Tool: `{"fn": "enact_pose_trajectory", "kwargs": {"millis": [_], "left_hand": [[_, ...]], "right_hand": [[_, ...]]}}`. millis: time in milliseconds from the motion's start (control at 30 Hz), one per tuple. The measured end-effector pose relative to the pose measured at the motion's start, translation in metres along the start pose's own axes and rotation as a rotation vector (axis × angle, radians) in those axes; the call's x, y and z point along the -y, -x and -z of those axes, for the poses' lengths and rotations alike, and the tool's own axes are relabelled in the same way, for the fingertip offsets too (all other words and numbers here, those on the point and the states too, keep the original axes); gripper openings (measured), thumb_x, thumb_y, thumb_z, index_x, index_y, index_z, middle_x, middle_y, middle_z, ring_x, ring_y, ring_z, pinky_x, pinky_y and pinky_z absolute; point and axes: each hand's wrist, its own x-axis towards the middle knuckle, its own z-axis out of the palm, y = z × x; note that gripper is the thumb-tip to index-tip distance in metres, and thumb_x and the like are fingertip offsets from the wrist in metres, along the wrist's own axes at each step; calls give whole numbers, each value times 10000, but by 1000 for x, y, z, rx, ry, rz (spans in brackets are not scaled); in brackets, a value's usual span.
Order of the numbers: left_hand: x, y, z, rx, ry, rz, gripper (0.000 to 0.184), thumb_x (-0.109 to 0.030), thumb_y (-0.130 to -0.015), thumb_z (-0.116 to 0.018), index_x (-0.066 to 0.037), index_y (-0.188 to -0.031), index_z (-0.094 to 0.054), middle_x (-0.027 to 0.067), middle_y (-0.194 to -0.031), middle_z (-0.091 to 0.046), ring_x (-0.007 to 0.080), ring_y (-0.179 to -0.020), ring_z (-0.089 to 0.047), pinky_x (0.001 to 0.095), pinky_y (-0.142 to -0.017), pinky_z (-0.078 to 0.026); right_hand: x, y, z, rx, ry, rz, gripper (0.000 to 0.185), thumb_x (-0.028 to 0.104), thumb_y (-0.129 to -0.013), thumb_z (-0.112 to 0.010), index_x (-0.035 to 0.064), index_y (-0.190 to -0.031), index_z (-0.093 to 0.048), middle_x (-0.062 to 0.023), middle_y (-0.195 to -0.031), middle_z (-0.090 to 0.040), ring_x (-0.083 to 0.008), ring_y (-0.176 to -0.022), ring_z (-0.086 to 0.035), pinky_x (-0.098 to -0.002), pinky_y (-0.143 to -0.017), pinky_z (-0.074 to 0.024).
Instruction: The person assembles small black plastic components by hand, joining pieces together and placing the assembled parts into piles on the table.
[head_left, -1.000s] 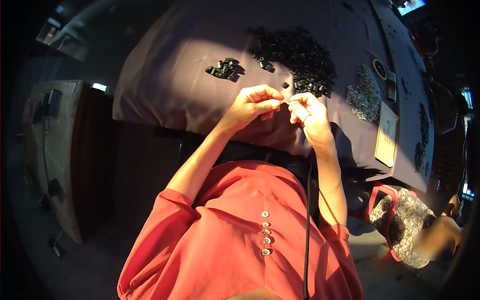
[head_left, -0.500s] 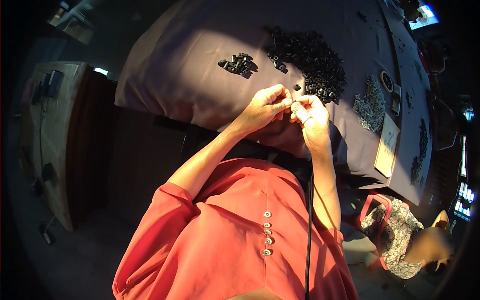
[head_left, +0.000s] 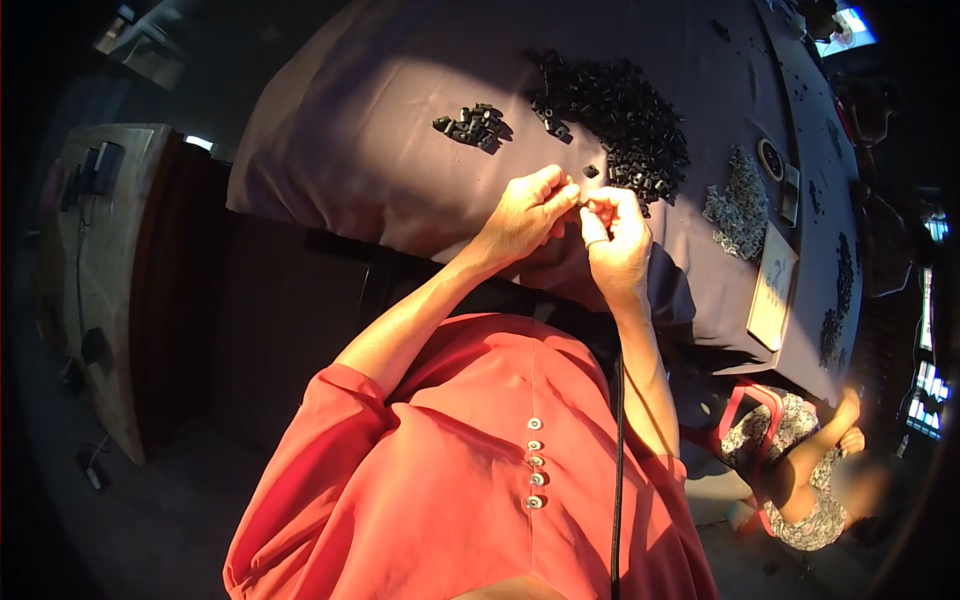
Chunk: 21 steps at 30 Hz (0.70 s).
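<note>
My left hand [head_left: 530, 212] is closed in a pinch above the near part of the cloth-covered table. Close beside it, my right hand [head_left: 618, 238] pinches with thumb and forefinger, and the fingertips of both nearly meet. Whatever lies between the fingertips is too small and hidden to make out. Just beyond them is a single small black piece [head_left: 591, 171]. A large heap of small black parts [head_left: 640, 130] spreads past my right hand. Farther left lies a smaller group of similar black parts [head_left: 474, 127].
To the right are a pile of small silvery parts [head_left: 738, 212], a round dark-rimmed object [head_left: 771, 160] and a pale flat board [head_left: 773, 285]. A seated person [head_left: 800, 470] is near the table's right corner. A wooden cabinet [head_left: 125, 260] stands at left.
My right hand has turned and its fingertips have shifted slightly; the greyish patch on its finger no longer shows. My left hand stays almost in place. The seated person's arm and leg have moved.
</note>
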Motion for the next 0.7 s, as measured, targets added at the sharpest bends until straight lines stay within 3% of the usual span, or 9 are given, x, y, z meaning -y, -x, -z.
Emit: {"fn": "enact_pose_trajectory", "kwargs": {"millis": [200, 433, 467, 533, 700], "left_hand": [[0, -2, 3, 18, 43, 12, 205, -232, -899, -501, -40, -831, -525, 14, -672, -547, 48, -515, -479, 189, -416, -369], [-2, 0, 1, -6, 38, 25, 195, -225, -892, -514, -42, -826, -532, 9, -670, -551, 45, -521, -486, 189, -421, -371], [-2, 0, 0, -6, 38, 28, 194, -225, -891, -517, -42, -826, -533, 8, -670, -551, 44, -522, -487, 188, -421, -371], [-5, 1, 0, 1, 29, 29, 194, -223, -898, -510, -49, -814, -521, 13, -684, -547, 43, -527, -482, 176, -428, -367], [-1, 0, -3, -11, -11, 5, 191, -220, -897, -516, -49, -813, -523, 13, -688, -552, 43, -526, -480, 173, -429, -367]], "right_hand": [[-18, -5, 30, -73, -32, -87, 157, 21, -781, -624, 33, -930, -578, -28, -764, -591, -84, -665, -545, -232, -609, -459], [-79, -8, 122, -206, 479, -184, 198, 119, -820, -566, 30, -994, -596, -127, -850, -628, -227, -756, -604, -337, -696, -482], [-92, -9, 131, -244, 671, 78, 226, 126, -806, -586, 29, -1010, -597, -135, -918, -603, -239, -776, -590, -353, -712, -485], [-81, -7, 127, -305, 705, 21, 241, 114, -785, -614, 27, -1010, -600, -122, -974, -572, -226, -777, -576, -338, -684, -493], [-25, -2, 60, -133, 172, 83, 245, 37, -728, -694, 36, -960, -614, -71, -879, -576, -125, -663, -567, -240, -567, -471]]}}
